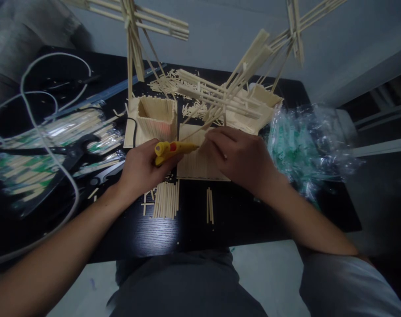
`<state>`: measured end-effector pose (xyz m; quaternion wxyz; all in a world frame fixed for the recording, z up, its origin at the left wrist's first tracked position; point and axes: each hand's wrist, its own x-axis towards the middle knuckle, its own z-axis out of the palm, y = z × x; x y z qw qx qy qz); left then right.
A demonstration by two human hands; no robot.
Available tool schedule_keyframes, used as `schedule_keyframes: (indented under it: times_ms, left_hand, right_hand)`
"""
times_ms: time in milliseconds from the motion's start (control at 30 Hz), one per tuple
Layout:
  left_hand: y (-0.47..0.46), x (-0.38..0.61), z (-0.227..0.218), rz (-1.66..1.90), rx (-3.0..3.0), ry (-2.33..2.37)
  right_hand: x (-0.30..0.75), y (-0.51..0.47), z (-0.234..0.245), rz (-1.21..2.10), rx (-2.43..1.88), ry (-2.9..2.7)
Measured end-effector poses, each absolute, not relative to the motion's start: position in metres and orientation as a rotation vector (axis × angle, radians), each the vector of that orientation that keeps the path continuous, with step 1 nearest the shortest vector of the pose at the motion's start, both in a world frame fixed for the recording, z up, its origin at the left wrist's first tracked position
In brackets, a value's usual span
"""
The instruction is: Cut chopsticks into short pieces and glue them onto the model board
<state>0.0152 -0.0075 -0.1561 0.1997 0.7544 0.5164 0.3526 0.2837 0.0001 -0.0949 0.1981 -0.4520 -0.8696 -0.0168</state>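
My left hand (144,169) is closed round a yellow glue gun (177,149), its tip pointing right over a flat panel of wooden sticks laid side by side (196,165). At the panel's right side my right hand (241,154) is pinched, fingertips close to the glue gun's tip. A thin wooden stick seems to be between those fingers, mostly hidden by them. Behind my left hand stands a square, open-topped box made of sticks (156,115) on a stick base. Below the panel lie a row of cut sticks (166,200) and a few loose ones (210,205).
Tall stick frames (132,44) rise at the back, and another stick structure (253,103) leans behind my right hand. Short stick offcuts (193,86) are heaped between them. Left are bagged sticks (60,127), dark pliers-like tools (75,154) and a white cable (38,125); right, clear-green plastic wrapping (296,141).
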Motion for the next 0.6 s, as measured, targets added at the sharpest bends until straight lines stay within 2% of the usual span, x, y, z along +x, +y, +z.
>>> schedule_keyframes:
  times_ms: [400,600]
  left_hand:
    - [-0.0132,0.0126,-0.151,1.23,2.128,1.328]
    - [-0.013,0.0135,-0.1513,1.163,2.131,1.363]
  right_hand:
    - [0.2892,0.0026,-0.0858,0.062,-1.274,-2.475]
    - [0.2896,0.0041,-0.0867,0.099,-1.268,-2.468]
